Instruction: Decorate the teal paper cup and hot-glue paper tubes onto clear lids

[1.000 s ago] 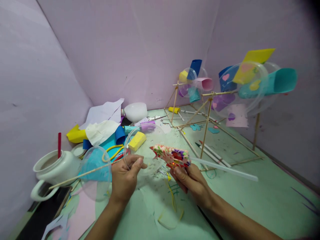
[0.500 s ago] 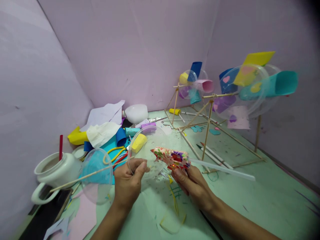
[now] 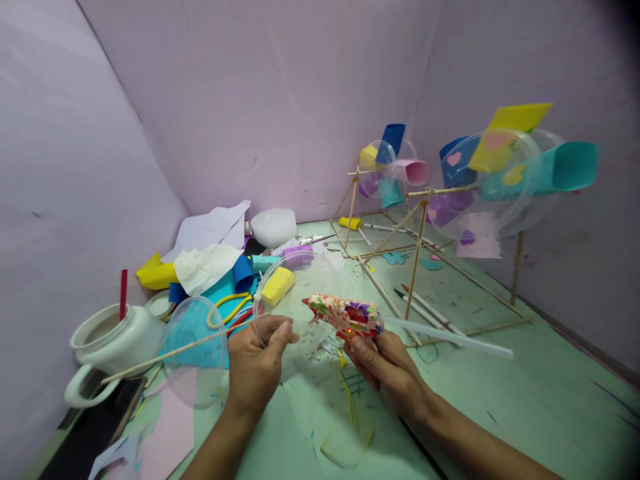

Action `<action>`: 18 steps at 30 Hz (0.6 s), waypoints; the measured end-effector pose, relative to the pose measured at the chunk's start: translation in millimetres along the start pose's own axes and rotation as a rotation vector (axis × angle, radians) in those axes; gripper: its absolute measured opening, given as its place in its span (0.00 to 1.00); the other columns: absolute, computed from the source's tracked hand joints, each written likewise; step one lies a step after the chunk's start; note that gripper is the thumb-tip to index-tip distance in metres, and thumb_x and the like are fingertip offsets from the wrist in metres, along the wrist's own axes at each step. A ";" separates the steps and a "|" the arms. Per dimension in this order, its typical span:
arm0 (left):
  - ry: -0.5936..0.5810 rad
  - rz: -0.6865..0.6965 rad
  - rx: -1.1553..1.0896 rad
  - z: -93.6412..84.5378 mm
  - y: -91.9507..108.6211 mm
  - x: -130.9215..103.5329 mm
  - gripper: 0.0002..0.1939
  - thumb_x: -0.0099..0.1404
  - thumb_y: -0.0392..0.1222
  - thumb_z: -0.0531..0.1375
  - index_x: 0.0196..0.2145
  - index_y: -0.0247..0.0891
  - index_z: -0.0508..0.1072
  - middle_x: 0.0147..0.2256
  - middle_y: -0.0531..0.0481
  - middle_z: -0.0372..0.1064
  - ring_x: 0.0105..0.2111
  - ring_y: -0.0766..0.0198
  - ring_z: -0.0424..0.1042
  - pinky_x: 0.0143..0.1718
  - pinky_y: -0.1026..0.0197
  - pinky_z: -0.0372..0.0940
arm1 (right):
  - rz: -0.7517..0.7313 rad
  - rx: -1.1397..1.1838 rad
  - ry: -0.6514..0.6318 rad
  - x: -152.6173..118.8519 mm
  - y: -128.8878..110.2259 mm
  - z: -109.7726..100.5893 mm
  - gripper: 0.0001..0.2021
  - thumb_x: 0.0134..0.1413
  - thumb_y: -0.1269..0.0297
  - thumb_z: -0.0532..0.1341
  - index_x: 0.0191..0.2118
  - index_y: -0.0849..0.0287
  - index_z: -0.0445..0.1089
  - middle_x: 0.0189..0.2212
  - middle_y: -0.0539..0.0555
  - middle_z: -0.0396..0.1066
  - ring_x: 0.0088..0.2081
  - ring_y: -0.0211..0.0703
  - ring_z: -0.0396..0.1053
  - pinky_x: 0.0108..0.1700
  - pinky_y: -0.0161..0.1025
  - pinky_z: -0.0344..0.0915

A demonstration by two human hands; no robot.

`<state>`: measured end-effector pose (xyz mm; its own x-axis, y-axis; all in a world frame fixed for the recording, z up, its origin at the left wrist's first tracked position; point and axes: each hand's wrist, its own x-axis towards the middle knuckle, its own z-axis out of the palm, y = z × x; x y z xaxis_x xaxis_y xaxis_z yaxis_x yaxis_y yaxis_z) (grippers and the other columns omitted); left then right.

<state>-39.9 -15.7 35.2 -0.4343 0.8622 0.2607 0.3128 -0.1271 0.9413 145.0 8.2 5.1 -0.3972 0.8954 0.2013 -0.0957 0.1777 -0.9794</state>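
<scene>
My left hand (image 3: 263,357) is closed on the near rim of a clear plastic lid (image 3: 300,267), held upright on its edge. A thin wooden stick (image 3: 145,363) runs from this hand out to the left, past a second clear lid (image 3: 195,383); whether my fingers also grip the stick I cannot tell. My right hand (image 3: 390,370) is wrapped round a flower-patterned hot glue gun (image 3: 345,313) with a small red light on. Its nozzle points left at the held lid, apart from my left fingers. A long translucent glue stick (image 3: 465,343) juts from its back.
Two stick-framed wheels with coloured paper cups, a near one (image 3: 515,173) and a far one (image 3: 385,163), stand at right. Left are a white teapot (image 3: 120,337), yellow-handled scissors (image 3: 220,310) and paper scraps (image 3: 210,267). Pencils (image 3: 430,313) lie under the near frame.
</scene>
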 end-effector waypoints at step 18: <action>0.250 0.438 0.710 -6.6 -12.9 -8.2 0.17 0.61 0.44 0.57 0.46 0.35 0.72 0.38 0.40 0.76 0.34 0.58 0.75 0.35 0.60 0.66 | 0.092 0.285 0.248 1.1 4.8 -17.1 0.18 0.50 0.46 0.61 0.29 0.57 0.67 0.19 0.47 0.62 0.12 0.30 0.52 0.14 0.32 0.49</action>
<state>-45.9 -24.3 22.3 -0.2988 0.6637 0.6858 0.9115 -0.0144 0.4111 159.8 17.0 0.3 -0.1866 0.9800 0.0689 -0.3334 0.0028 -0.9428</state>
